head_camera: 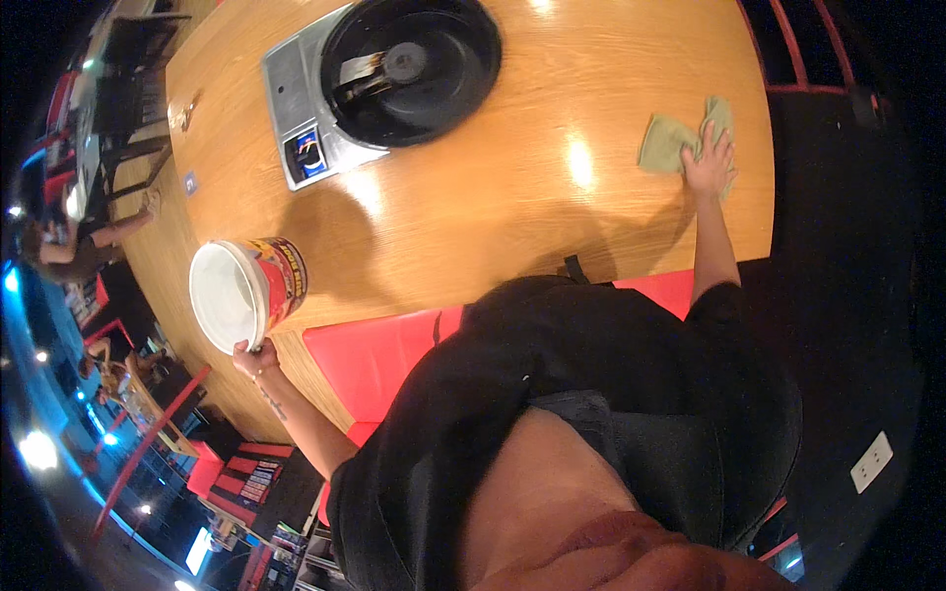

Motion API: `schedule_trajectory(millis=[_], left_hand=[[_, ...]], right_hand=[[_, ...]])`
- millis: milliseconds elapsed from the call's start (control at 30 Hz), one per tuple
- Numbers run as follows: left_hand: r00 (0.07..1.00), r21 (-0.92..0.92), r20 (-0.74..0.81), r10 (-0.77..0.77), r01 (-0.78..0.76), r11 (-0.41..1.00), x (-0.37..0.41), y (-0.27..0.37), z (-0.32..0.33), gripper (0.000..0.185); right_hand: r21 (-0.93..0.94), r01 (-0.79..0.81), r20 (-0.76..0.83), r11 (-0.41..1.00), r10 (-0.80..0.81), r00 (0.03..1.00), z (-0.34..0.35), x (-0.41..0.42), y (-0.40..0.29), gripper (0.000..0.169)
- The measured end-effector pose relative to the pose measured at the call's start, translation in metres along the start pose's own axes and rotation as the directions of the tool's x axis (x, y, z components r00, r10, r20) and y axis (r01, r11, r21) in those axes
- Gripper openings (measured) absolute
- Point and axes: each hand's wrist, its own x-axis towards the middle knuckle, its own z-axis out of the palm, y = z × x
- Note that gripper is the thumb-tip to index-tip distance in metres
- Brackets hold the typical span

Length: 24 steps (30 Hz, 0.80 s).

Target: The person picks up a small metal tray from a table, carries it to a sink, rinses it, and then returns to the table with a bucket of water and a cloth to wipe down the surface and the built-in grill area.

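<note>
My left hand [256,357] grips the rim of a white plastic bucket [225,295] with a red and yellow printed outside, tilted so that its pale inside shows. The bucket is at the near left edge of the wooden table [458,229]. Far to the right, my right hand [711,161] lies with fingers spread on a green cloth [669,144], pressing it to the tabletop. The cloth is bunched, with parts on both sides of the hand.
A silver tabletop stove [292,96] bears a round black pan [458,74] at the back. A small metal item [185,114] lies near the table's left edge. Red bench seats [384,354] adjoin the near side. Other people are at the far left.
</note>
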Motion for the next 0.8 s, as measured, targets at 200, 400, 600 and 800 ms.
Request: schedule_trajectory(millis=[200,400,600,800], left_hand=[[0.932,0.143,0.323,-0.164,0.123,0.982,-0.070,-0.015,0.050,0.058],[0.771,0.364,0.546,-0.329,0.135,0.921,-0.199,-0.090,0.152,0.065],[0.613,0.474,0.604,-0.509,0.237,0.848,-0.252,-0.181,0.219,0.061],[0.462,0.528,0.650,-0.604,0.296,0.796,-0.284,-0.245,0.266,0.059]], right_hand=[[0.149,-0.102,-0.114,0.983,0.120,0.986,0.021,0.011,-0.126,0.073],[0.565,0.706,-0.034,0.428,-0.842,0.538,-0.052,-0.166,-0.191,0.055],[0.434,0.838,0.053,0.332,-0.937,0.344,-0.009,-0.148,-0.027,0.072],[0.070,0.206,0.016,0.976,-0.208,0.978,0.011,-0.063,0.162,0.072]])
